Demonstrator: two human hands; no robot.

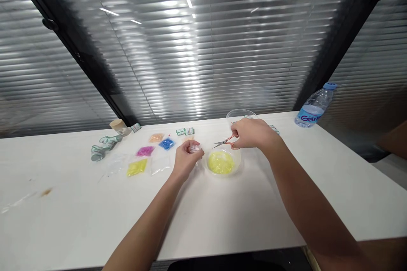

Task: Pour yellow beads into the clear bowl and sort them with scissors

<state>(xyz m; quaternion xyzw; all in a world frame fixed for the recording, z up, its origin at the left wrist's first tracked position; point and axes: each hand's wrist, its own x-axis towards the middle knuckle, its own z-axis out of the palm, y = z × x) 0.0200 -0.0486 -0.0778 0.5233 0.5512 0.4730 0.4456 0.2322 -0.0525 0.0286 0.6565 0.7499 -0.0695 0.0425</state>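
Right hand [252,132] clamped on scissors [227,141], partly hiding tub [238,114]; left hand [185,159] pinched on clear plastic [194,149], between colored packets [145,151] and bowl [238,165].

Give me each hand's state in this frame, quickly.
Left hand: closed, holding a clear plastic item, exact kind unclear.
Right hand: closed, holding orange-handled scissors.

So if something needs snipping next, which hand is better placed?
Probably the right hand: it holds the scissors, with the blades pointing toward the left hand, which is busy holding something clear.
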